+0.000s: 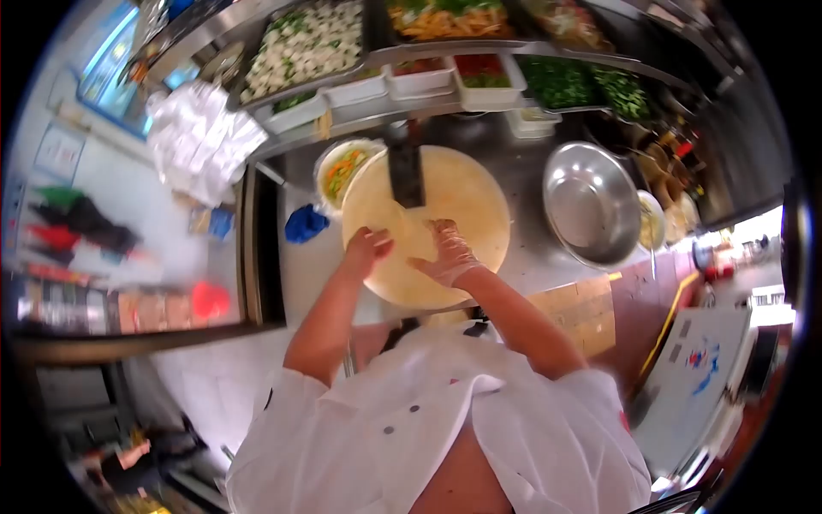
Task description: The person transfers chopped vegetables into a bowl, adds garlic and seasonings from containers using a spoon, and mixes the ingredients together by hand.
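Note:
A round, pale cutting board (475, 193) lies on the steel counter in front of me. My right hand (447, 254) is over it in a clear plastic glove, fingers spread, holding nothing. To its left, my left hand (370, 248) is above the board's near left part with its fingers curled in; what they hold, if anything, I cannot make out. A dark-bladed cleaver (407, 176) lies across the far part of the board, touched by neither hand. Close to the board's left edge is a white bowl of chopped orange and green vegetables (344, 171).
A blue crumpled cloth (305, 224) lies left of the board. A large steel bowl (591, 206) is to the right, beside a small bowl with a spoon (651, 221). Trays of white cubes (304, 43) and chopped greens (556, 81) line the back. Crumpled clear plastic (204, 137) is at left.

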A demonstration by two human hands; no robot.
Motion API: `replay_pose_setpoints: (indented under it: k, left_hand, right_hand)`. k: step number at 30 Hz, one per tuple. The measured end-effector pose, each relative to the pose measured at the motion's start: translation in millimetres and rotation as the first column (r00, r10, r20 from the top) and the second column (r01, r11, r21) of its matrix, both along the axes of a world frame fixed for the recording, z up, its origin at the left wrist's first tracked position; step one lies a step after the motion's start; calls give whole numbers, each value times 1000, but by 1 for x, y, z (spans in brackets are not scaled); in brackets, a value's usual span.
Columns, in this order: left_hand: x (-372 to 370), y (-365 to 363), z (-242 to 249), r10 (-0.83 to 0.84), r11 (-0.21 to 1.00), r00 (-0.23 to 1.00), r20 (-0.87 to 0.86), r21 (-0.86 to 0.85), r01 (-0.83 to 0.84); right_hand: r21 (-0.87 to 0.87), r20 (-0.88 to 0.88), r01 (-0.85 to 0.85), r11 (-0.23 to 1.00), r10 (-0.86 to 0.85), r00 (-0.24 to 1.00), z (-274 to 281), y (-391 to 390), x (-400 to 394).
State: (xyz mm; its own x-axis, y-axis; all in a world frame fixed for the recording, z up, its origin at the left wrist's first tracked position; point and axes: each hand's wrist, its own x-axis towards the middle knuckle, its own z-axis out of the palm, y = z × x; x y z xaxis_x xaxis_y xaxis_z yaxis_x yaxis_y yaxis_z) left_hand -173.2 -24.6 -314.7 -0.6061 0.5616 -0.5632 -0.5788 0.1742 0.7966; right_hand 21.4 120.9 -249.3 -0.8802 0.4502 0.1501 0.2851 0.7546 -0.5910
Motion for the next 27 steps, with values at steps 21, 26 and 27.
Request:
replay_pose_setpoints:
  k: [21, 26, 27]
  left_hand:
    - [165, 68, 75, -281, 936, 333, -900, -334, -112]
    - [139, 79, 25, -410, 881, 361, -838, -467, -83]
    - [129, 83, 26, -483, 827, 421, -768, -559, -70]
  right_hand:
    - [-869, 227, 372, 327, -404, 886, -151, 41, -33]
    - [-171, 346, 267, 948, -196, 918, -203, 60, -30]
    - [-128, 335, 203, 971, -150, 930, -205, 59, -37]
